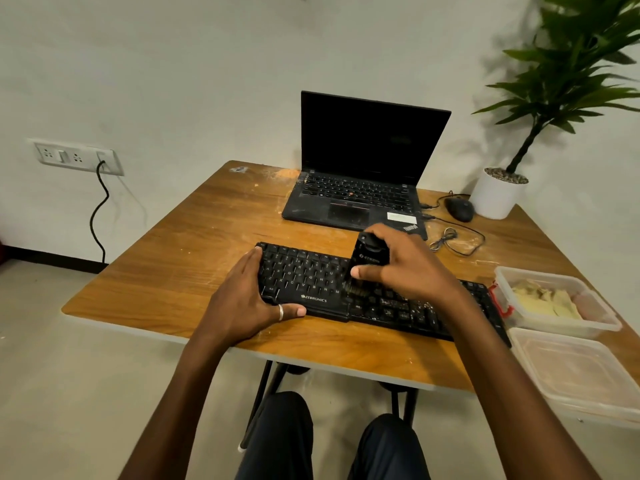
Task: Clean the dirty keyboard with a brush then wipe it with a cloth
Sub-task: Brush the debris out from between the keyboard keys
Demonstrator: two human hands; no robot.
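Black brush (369, 257) in right hand (408, 270) touches keyboard (304, 277).

We log this as a small office or study corner: wooden desk (156, 278) against a plain white wall (207, 64), open laptop (363, 150), wired mouse (459, 208), external keyboard (304, 275), wall socket panel (78, 156) with a cable (98, 216) plugged in, and a potted plant (571, 81) on the desk's far corner.

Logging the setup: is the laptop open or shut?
Open: the laptop has its lid raised and its keys exposed, behind the keyboard. Its screen is dark.
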